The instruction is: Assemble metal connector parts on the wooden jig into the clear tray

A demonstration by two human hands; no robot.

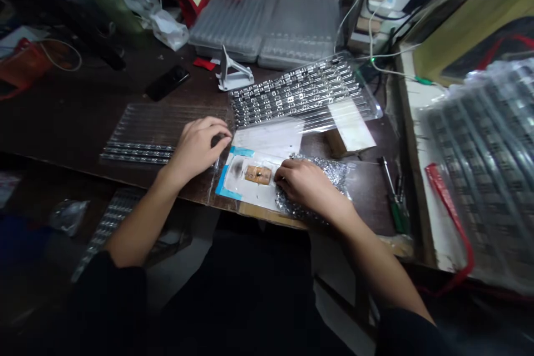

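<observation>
My left hand (197,147) is over the right end of a clear ribbed tray (154,122), thumb and fingertips drawn together; whatever they pinch is too small to make out. Rows of shiny metal parts (137,153) lie along that tray's near side. My right hand (306,184) rests at the left part of a pile of small silvery pieces (334,172), its fingers curled in and their tips hidden. Between both hands, a small brown block (258,174) with a dark spot at its middle sits on a white board (250,197) edged with blue tape (227,192).
A tray filled with metal parts (292,94) leans behind the board, beside a white-topped block (352,125). Farther back are clear stacked trays (267,22), a white stand (233,72) and a black phone (167,82). A green-handled screwdriver (394,200) lies right; wrapped trays (488,172) stand beyond.
</observation>
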